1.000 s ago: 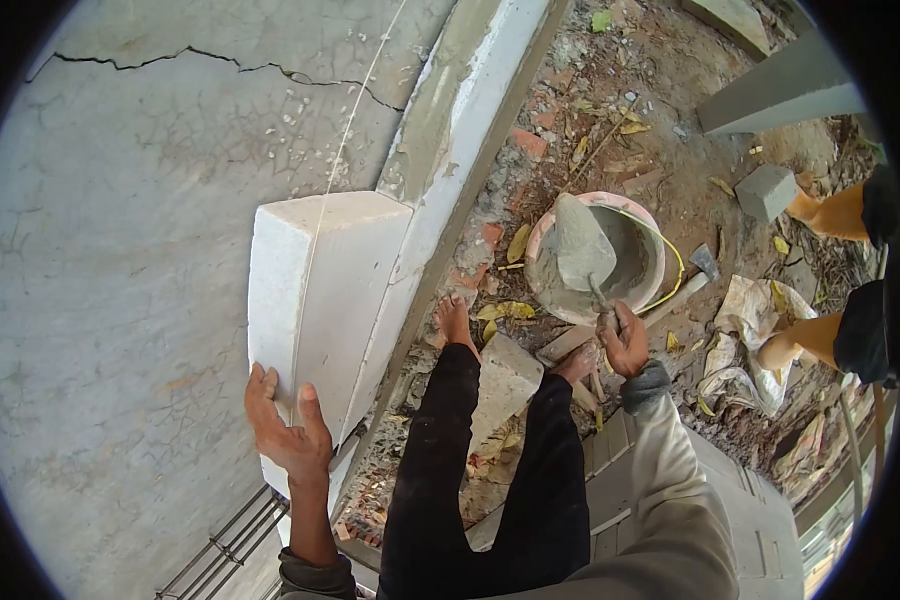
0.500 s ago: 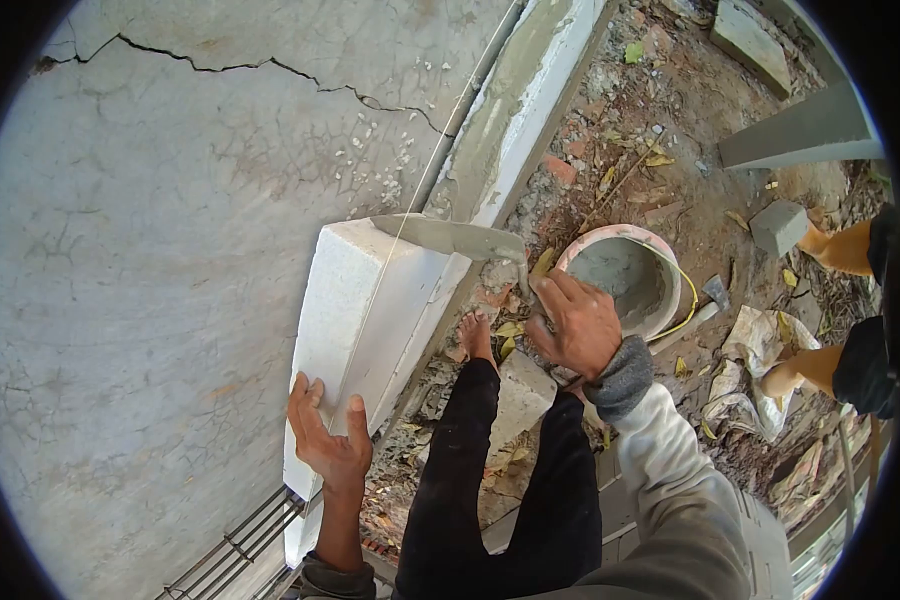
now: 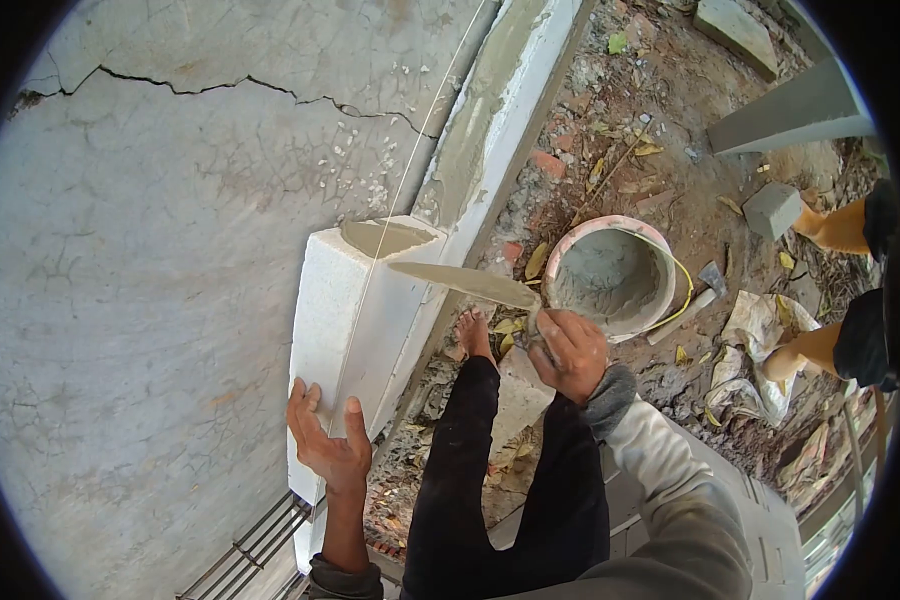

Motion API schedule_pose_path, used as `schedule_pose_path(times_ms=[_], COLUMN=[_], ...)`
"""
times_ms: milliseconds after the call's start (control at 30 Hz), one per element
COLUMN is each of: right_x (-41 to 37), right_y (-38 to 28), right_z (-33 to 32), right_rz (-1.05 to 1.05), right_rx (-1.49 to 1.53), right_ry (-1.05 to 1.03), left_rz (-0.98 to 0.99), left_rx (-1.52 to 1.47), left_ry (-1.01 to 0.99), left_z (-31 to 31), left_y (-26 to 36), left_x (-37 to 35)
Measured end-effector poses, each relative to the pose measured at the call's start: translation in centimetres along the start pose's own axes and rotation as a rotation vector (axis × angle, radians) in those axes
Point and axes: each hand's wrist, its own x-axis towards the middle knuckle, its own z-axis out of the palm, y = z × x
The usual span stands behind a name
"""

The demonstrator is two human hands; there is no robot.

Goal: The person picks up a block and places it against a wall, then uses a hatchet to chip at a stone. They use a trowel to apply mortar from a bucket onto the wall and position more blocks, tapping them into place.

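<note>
My right hand point(image 3: 570, 355) is closed round the handle of a trowel point(image 3: 465, 282). Its long, mortar-smeared blade points left, crossing in front of the side of a white block point(image 3: 325, 320). Grey mortar point(image 3: 388, 238) coats part of the block's far end. My left hand point(image 3: 330, 435) lies over the near part of the block, fingers stretched along one side and thumb apart on the other. The block sits on a low course of white blocks, and a taut string point(image 3: 395, 190) runs along it. Beyond it, wet mortar point(image 3: 465, 135) covers the top of the course.
Right of my right hand stands a bucket point(image 3: 560, 240) of mortar with a yellow handle. A hatchet-like tool point(image 3: 685, 318) lies beside it. Another person's legs point(image 3: 805, 345) are at the right, near a grey block point(image 3: 773, 210). Metal bars point(image 3: 255, 545) stick out at lower left.
The trowel has come off the block's far end, moving toward me with my right hand. Mortar now shows on that end. My left hand stays on the block; the view has shifted slightly.
</note>
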Motion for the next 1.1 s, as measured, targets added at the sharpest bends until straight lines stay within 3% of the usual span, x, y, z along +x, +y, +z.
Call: schedule_pose_path(times_ms=[200,267,367,467,567,633,700,800,900,1000,1100], right_x=[2.7,4.5,5.2,1.3,-3.2,-6.9,-10.0,-15.5,-15.4,-11.2,-3.6], right_y=[-3.2,-4.7,-8.4,-8.7,-5.6,-1.6,1.9,7.2,10.5,5.4,0.6], right_z=[3.0,6.3,8.3,7.7,2.5,-1.8,-4.7,-2.8,-1.5,-1.2,-4.8], right_rz=[0.485,0.459,0.488,0.304,0.254,0.318,0.499,0.882,0.997,0.797,0.649], right_rx=[0.16,0.21,0.197,0.078,0.19,0.172,0.023,-0.199,-0.093,0.027,0.094], right_ry=[0.017,0.058,-0.124,-0.08,-0.081,-0.228,-0.304,-0.163,-0.12,0.069,-0.169], left_rz=[-0.033,-0.021,-0.01,-0.016,-0.002,0.006,0.002,0.027,0.035,0.009,0.008], left_rx=[-0.003,0.008,0.025,0.036,0.041,0.046,0.052,-0.006,-0.002,0.02,0.005], left_ry=[0.0,-0.003,-0.014,-0.019,-0.014,-0.008,-0.003,-0.006,0.005,-0.022,-0.006], left_z=[0.3,0.2,0.2,0.1,0.1,0.1,0.0,0.7,0.7,0.5,0.6], left_y=[0.7,0.6,0.3,0.7,0.7,0.4,0.3,0.1,-0.4,-0.1,-0.3], left_x=[-0.4,-0.4,-0.4,-0.3,-0.2,-0.5,-0.5,-0.9,-0.9,-0.8,-0.8])
